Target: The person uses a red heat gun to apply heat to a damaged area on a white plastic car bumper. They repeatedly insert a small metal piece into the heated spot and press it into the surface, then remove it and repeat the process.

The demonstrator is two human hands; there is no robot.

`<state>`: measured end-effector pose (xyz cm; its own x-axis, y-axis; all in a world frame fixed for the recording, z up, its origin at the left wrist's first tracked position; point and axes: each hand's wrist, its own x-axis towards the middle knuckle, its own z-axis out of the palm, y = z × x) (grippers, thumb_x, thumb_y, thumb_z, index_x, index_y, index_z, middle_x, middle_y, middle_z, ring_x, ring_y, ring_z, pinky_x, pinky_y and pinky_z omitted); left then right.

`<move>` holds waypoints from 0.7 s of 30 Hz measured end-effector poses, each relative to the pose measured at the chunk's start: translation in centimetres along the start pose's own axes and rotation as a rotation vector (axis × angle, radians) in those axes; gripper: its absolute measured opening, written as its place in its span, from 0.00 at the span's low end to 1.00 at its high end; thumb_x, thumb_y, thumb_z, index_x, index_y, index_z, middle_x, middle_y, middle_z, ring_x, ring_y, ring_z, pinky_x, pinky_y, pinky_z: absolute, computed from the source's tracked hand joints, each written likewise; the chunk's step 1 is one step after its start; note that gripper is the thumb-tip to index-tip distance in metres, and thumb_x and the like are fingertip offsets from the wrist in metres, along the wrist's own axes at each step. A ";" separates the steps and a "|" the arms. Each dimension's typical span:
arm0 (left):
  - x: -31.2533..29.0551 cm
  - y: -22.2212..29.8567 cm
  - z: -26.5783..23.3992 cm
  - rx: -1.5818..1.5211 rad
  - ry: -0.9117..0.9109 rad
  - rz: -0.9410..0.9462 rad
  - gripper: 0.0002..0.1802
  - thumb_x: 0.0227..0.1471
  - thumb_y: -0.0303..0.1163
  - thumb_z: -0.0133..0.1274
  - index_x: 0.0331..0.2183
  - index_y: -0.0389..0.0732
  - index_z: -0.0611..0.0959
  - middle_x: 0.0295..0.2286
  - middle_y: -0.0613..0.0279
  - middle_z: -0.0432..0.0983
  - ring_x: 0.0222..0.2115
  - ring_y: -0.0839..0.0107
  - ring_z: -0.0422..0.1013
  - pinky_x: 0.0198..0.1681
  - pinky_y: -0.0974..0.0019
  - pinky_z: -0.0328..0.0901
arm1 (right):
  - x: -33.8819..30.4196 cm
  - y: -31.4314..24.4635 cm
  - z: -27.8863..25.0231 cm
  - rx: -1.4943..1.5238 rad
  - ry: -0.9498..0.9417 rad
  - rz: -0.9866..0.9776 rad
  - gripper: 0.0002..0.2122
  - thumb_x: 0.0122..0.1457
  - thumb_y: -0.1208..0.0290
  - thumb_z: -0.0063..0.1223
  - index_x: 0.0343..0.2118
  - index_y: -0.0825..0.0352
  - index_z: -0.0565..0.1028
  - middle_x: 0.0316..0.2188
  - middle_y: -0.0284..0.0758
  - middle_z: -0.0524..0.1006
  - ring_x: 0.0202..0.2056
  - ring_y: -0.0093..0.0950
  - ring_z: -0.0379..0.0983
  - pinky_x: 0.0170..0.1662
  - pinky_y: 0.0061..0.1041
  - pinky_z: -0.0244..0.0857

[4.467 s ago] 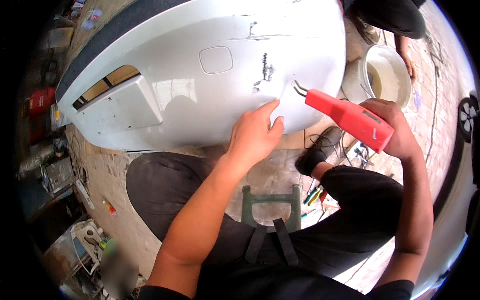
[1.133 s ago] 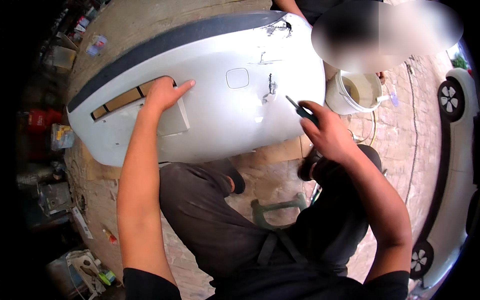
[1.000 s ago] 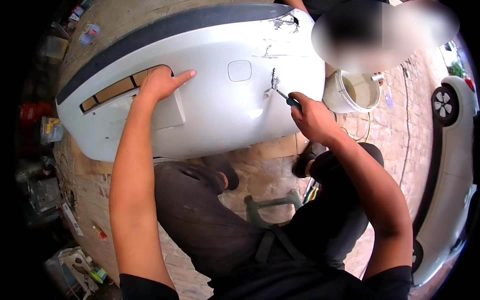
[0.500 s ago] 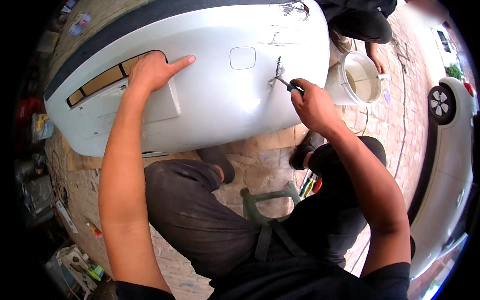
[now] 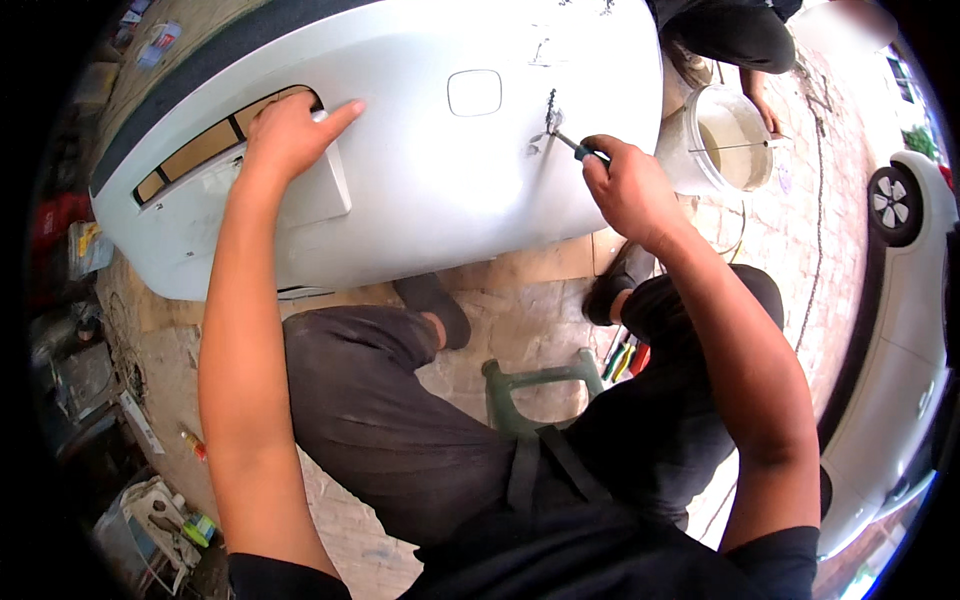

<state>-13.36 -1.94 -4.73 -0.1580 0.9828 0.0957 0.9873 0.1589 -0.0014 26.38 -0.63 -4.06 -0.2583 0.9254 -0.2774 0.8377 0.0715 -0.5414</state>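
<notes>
A silvery-white car bumper [image 5: 400,170] lies before me. My left hand [image 5: 285,135] is hooked over the edge of its long slotted opening, the thumb stretched along the painted face and the fingertips partly hidden. Wrapped in my right hand [image 5: 635,190] is a slim tool [image 5: 585,152] with a dark teal handle and a thin metal shaft. Its tip meets the lower end of a black, jagged seam [image 5: 551,105] on the bumper's right part, beside some grey smears. Left of the seam is a square outlined cover [image 5: 474,93].
Right of the bumper stands a white bucket [image 5: 690,170], with another person's hand [image 5: 768,115] at its far rim. A green stool [image 5: 500,395] and colour-handled tools [image 5: 625,358] are by my legs. Clutter lines the left; a white car [image 5: 885,390] stands at right.
The view has shifted slightly, so the bumper sits higher in the picture. My left hand keeps its hold, and the tool's tip stays near the seam's lower end.
</notes>
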 end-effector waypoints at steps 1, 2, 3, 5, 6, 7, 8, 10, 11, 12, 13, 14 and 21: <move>-0.8 0.7 -0.2 0.030 0.186 0.088 0.41 0.55 0.68 0.56 0.35 0.32 0.85 0.33 0.46 0.83 0.37 0.52 0.78 0.49 0.54 0.70 | 0.1 0.3 0.0 0.002 -0.005 0.012 0.16 0.66 0.65 0.47 0.45 0.71 0.81 0.35 0.57 0.82 0.42 0.57 0.79 0.51 0.48 0.72; -2.2 1.1 -0.8 0.026 0.251 0.128 0.35 0.57 0.62 0.57 0.38 0.33 0.85 0.36 0.47 0.82 0.38 0.54 0.78 0.51 0.55 0.69 | 0.2 0.8 0.1 0.001 -0.017 0.007 0.16 0.66 0.64 0.47 0.45 0.71 0.81 0.35 0.57 0.82 0.42 0.57 0.79 0.51 0.48 0.72; -3.7 4.3 -3.0 0.006 0.322 0.178 0.29 0.59 0.55 0.58 0.40 0.34 0.84 0.38 0.49 0.82 0.39 0.56 0.78 0.52 0.56 0.69 | 0.4 1.6 -0.2 -0.006 -0.018 0.013 0.16 0.65 0.64 0.47 0.45 0.71 0.81 0.36 0.57 0.82 0.42 0.57 0.79 0.51 0.48 0.72; -8.3 13.0 -5.8 -0.902 -0.004 0.053 0.23 0.61 0.49 0.59 0.39 0.35 0.83 0.36 0.55 0.81 0.39 0.63 0.78 0.48 0.59 0.70 | 0.2 2.5 -0.3 -0.014 -0.017 0.028 0.16 0.65 0.64 0.47 0.46 0.71 0.81 0.36 0.58 0.82 0.42 0.57 0.79 0.51 0.48 0.72; -11.8 16.5 -3.2 -1.442 -0.099 -0.107 0.18 0.62 0.46 0.60 0.36 0.38 0.83 0.32 0.62 0.79 0.35 0.70 0.75 0.42 0.63 0.69 | 0.0 2.1 -0.4 -0.012 -0.012 0.018 0.16 0.65 0.64 0.47 0.46 0.71 0.81 0.36 0.58 0.82 0.42 0.57 0.79 0.51 0.48 0.72; -15.4 19.9 0.5 -1.584 -0.166 -0.258 0.18 0.63 0.48 0.59 0.36 0.41 0.82 0.29 0.65 0.77 0.33 0.73 0.74 0.37 0.64 0.67 | 0.1 1.4 -0.4 -0.007 -0.009 -0.006 0.16 0.65 0.64 0.48 0.46 0.71 0.81 0.36 0.58 0.81 0.43 0.57 0.79 0.51 0.48 0.72; -17.2 24.1 2.0 -1.778 -0.503 -0.735 0.20 0.61 0.51 0.62 0.38 0.42 0.81 0.29 0.65 0.76 0.32 0.73 0.74 0.35 0.65 0.66 | 0.1 1.5 -0.2 -0.014 0.027 -0.068 0.17 0.65 0.65 0.48 0.48 0.70 0.81 0.37 0.58 0.81 0.43 0.57 0.79 0.51 0.48 0.72; -20.1 28.8 12.1 -2.331 -0.645 -1.392 0.30 0.56 0.56 0.66 0.47 0.41 0.79 0.36 0.62 0.77 0.35 0.68 0.74 0.38 0.64 0.68 | -0.2 0.5 -0.2 0.034 0.035 -0.112 0.17 0.65 0.66 0.48 0.51 0.69 0.80 0.37 0.58 0.81 0.42 0.57 0.79 0.50 0.48 0.72; -20.0 30.8 14.6 -2.347 -0.562 -1.619 0.43 0.56 0.60 0.65 0.61 0.41 0.72 0.51 0.58 0.74 0.50 0.64 0.72 0.54 0.57 0.68 | -0.3 0.0 -0.5 0.008 -0.015 -0.075 0.18 0.65 0.66 0.48 0.53 0.67 0.80 0.36 0.57 0.82 0.42 0.56 0.79 0.49 0.48 0.73; -19.4 31.9 16.8 -2.463 -0.412 -1.503 0.47 0.55 0.61 0.64 0.64 0.41 0.68 0.55 0.59 0.70 0.55 0.63 0.68 0.59 0.55 0.63 | -0.2 -0.2 -0.7 0.000 -0.001 -0.081 0.18 0.65 0.66 0.48 0.53 0.67 0.80 0.36 0.57 0.82 0.42 0.56 0.79 0.49 0.47 0.73; -19.5 32.9 18.3 -2.555 -0.257 -1.403 0.51 0.55 0.63 0.64 0.67 0.42 0.64 0.60 0.59 0.66 0.60 0.61 0.64 0.64 0.53 0.59 | -0.4 -0.1 -0.5 -0.004 -0.002 -0.080 0.17 0.65 0.66 0.49 0.53 0.67 0.80 0.36 0.56 0.82 0.42 0.55 0.80 0.49 0.47 0.73; -19.7 33.4 19.8 -2.635 -0.096 -1.297 0.55 0.55 0.64 0.63 0.70 0.42 0.60 0.64 0.59 0.62 0.65 0.60 0.59 0.70 0.51 0.55 | -0.4 0.0 -0.2 -0.008 -0.004 -0.080 0.17 0.65 0.66 0.49 0.53 0.67 0.80 0.36 0.56 0.82 0.42 0.55 0.80 0.49 0.47 0.73; -17.8 33.7 21.7 -3.000 0.204 -0.932 0.54 0.54 0.71 0.58 0.71 0.52 0.62 0.70 0.65 0.58 0.70 0.58 0.52 0.75 0.47 0.43 | -0.6 0.8 0.7 -0.008 0.038 -0.055 0.17 0.65 0.66 0.49 0.52 0.64 0.81 0.36 0.54 0.83 0.41 0.53 0.81 0.49 0.47 0.74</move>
<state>22.41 -12.08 -28.07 -0.2585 0.8361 -0.4839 -0.9585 -0.2842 0.0210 26.83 -1.44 -4.89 -0.2858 0.9335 -0.2165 0.8263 0.1256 -0.5490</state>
